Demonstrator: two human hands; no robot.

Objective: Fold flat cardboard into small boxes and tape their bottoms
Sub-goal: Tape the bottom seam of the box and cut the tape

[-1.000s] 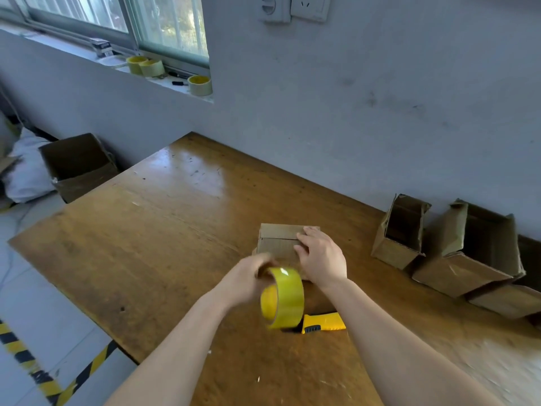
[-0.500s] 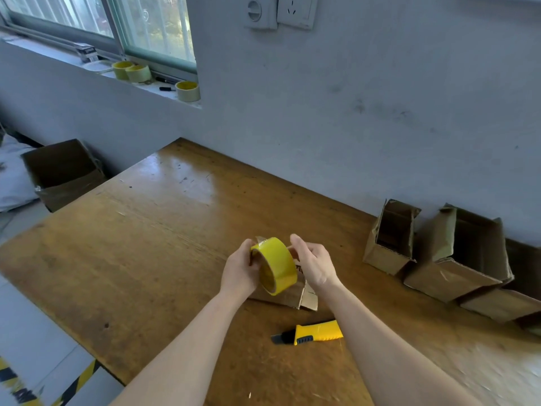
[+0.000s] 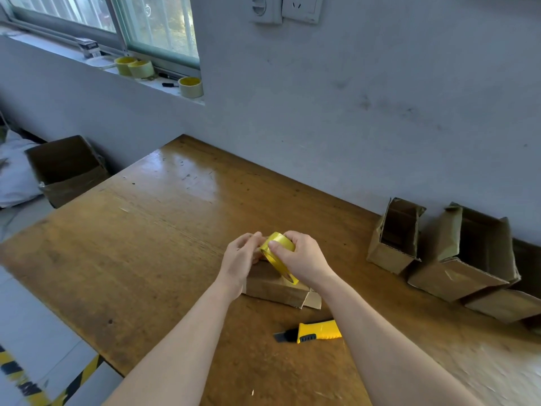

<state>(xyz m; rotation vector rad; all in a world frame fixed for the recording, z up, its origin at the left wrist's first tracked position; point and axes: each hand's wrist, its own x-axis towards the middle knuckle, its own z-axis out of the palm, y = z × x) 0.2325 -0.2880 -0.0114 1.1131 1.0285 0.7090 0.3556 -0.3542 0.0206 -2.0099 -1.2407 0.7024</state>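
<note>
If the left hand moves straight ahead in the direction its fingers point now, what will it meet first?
The yellow tape roll, which the right hand grips just above the folded box. The left hand seems to have its fingertips at the roll's rim, but one view leaves the depth uncertain.

1. We judge this a packing workshop.
2. We note a scuffed wooden worktop (image 3: 146, 244) set against a bare wall (image 3: 351, 112), with open cardboard boxes (image 3: 395, 238) lined along it.
3. We note tape rolls (image 3: 190, 87) on the windowsill (image 3: 152, 83) and yellow-black hazard striping (image 3: 79, 382) on the floor (image 3: 35, 326).
</note>
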